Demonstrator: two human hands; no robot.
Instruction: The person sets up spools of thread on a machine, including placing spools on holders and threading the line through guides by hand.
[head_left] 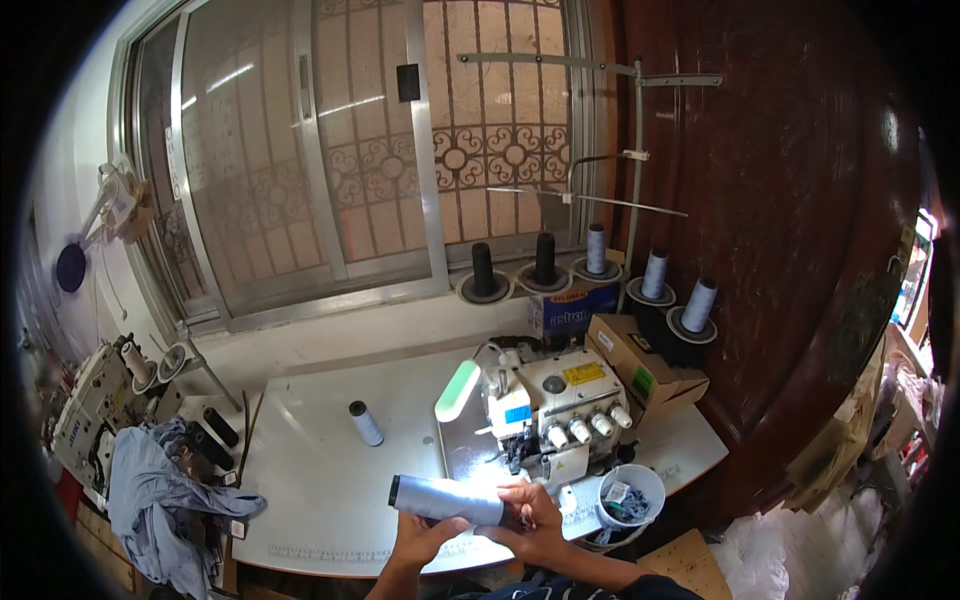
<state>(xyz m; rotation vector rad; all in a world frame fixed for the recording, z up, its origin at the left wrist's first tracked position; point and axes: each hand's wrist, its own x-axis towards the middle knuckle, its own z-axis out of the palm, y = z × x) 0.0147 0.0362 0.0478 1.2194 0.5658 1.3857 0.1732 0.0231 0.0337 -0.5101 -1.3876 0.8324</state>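
Note:
A large spool of light blue thread (445,497) with a dark end lies sideways above the table's front edge. My left hand (428,538) grips it from below, the thumb pressed along its near side. At the spool's right end, the bent fingers of my right hand (532,522) touch it, close to the lit needle area of the overlock sewing machine (560,400). What those right fingertips pinch, if anything, is too small to tell. Another light blue thread spool (366,424) stands on the white table (310,470), apart from both hands.
Black spools (483,270) and light blue spools (654,275) sit on the thread stand behind the machine. A cardboard box (650,375) and a white bucket of scraps (632,495) flank it. Grey-blue cloth (165,500) hangs at the left by another sewing machine (90,410).

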